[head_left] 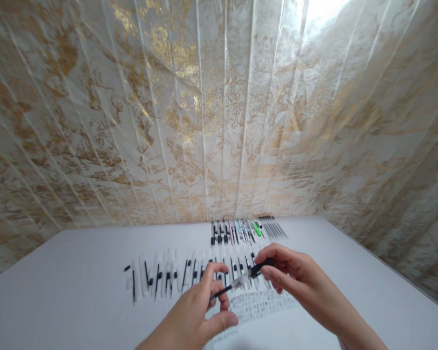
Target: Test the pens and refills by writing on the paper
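Pen [241,280] sits in the lower middle of the frame, held above the tabletop [58,272]; left hand [200,311] pinches its thin black end, right hand [295,277] pinches its clip end, seemingly to keep it steady. Pen rows [168,277] lie behind.

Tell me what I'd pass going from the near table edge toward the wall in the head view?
Nearest, the left hand and right hand pinching one pen → long row of clear pens → short row of coloured pens → marbled wall.
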Demonstrator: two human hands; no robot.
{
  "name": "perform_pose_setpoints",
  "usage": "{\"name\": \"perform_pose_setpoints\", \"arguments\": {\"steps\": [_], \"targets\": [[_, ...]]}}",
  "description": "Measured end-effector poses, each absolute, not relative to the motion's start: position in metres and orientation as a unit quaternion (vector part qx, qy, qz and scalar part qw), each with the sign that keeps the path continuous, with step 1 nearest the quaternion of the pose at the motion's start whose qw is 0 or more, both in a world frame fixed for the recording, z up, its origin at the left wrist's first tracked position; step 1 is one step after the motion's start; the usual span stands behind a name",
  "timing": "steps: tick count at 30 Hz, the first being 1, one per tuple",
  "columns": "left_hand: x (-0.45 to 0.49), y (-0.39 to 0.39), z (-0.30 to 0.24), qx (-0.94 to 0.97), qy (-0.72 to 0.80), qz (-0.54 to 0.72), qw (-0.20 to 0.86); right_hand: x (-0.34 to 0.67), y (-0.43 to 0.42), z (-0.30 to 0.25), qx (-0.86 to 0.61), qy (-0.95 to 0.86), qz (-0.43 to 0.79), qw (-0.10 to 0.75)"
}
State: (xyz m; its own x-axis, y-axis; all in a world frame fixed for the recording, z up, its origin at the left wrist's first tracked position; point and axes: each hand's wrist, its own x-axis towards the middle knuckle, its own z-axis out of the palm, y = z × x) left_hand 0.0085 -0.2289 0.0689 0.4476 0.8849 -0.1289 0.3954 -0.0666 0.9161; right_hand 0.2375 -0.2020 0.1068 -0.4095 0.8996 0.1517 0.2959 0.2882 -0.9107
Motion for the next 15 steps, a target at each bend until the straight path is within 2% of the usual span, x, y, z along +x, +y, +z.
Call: {"name": "perform_pose_setpoints", "arguments": {"steps": [7, 12, 15], "targets": [[0.009, -0.23, 0.071, 0.681, 0.492, 0.231, 0.49, 0.215, -0.213, 0.101, -0.396, -0.793, 0.355, 0.297], [0.008, -0.229, 0.071, 0.704, 0.533, 0.213, 0.418, 0.206, -0.214, 0.096, -0.447, -0.8, 0.329, 0.228], [0.008, -0.228, 0.069, 0.718, 0.543, 0.203, 0.385, 0.203, -0.214, 0.095, -0.445, -0.811, 0.297, 0.236]]}}
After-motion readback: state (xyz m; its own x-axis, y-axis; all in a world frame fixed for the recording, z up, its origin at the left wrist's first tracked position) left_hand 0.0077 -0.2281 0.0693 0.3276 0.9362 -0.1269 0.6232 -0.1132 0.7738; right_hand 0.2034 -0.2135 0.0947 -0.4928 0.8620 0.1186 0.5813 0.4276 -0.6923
